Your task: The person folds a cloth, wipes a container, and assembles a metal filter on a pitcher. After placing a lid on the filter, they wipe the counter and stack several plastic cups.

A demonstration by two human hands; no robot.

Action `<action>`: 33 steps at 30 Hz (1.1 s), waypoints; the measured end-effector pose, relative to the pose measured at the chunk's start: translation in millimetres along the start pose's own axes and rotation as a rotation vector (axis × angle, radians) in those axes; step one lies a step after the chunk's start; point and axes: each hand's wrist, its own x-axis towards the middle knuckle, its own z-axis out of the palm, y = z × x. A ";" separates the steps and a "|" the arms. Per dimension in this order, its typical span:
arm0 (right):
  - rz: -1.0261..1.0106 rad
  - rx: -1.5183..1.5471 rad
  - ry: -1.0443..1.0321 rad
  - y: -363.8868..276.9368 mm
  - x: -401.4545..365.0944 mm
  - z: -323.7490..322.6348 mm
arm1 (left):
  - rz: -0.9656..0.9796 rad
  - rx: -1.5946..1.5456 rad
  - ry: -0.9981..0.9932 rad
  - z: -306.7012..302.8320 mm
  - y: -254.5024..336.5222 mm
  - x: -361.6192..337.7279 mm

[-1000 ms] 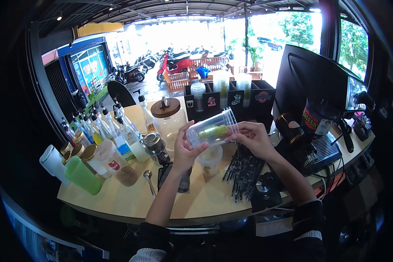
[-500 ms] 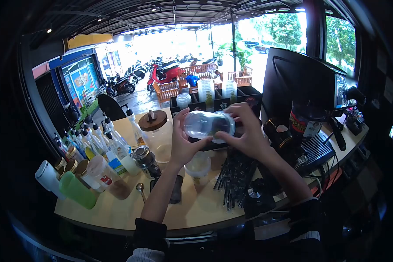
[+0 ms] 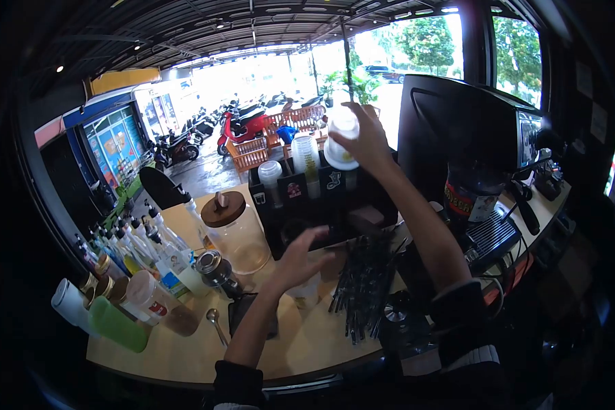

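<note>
My right hand (image 3: pixel 370 140) grips a translucent plastic cup (image 3: pixel 344 130), rim down, at the right part of a black cup organizer (image 3: pixel 314 212). This cup overlaps the spot of the right-hand cup stack. Beside it in the organizer stand a tall stack of clear cups (image 3: pixel 305 156) and a shorter clear stack (image 3: pixel 270 172). My left hand (image 3: pixel 297 263) is empty, fingers apart, over the counter. Below it, partly hidden by that hand, is a clear cup (image 3: pixel 306 294) on the counter. A bundle of black wrapped straws (image 3: pixel 362 294) lies to the right.
A wood-lidded jar (image 3: pixel 236 236) and a metal canister (image 3: pixel 215 268) stand left of my left hand. Pump bottles (image 3: pixel 164 242) and lidded containers (image 3: pixel 150 301) crowd the left side. An espresso machine (image 3: pixel 458 137) fills the right. A spoon (image 3: pixel 216 326) lies near the counter's front.
The cup, held sideways between both hands before, is now rim down in my right hand at the organizer. My left hand has let go and dropped lower. The view has shifted slightly.
</note>
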 end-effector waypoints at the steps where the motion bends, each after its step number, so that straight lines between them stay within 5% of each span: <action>1: 0.020 -0.002 0.020 19.8 11.1 11.7 | 0.005 -0.001 -0.008 5.0 -9.4 -3.7; 3: 0.043 -0.012 0.044 50.8 26.4 30.9 | -0.043 0.287 -0.232 13.8 -23.7 -8.5; 9: 0.177 -0.054 -0.020 91.3 51.0 64.8 | -0.064 0.333 -0.243 17.2 -28.4 -8.2; 19: 0.159 0.006 -0.544 155.6 62.5 88.4 | -0.054 0.314 -0.235 15.1 -21.2 -8.0; 33: 0.077 -0.065 -0.429 153.6 27.6 94.2 | -0.042 0.284 -0.242 13.6 -19.4 -7.3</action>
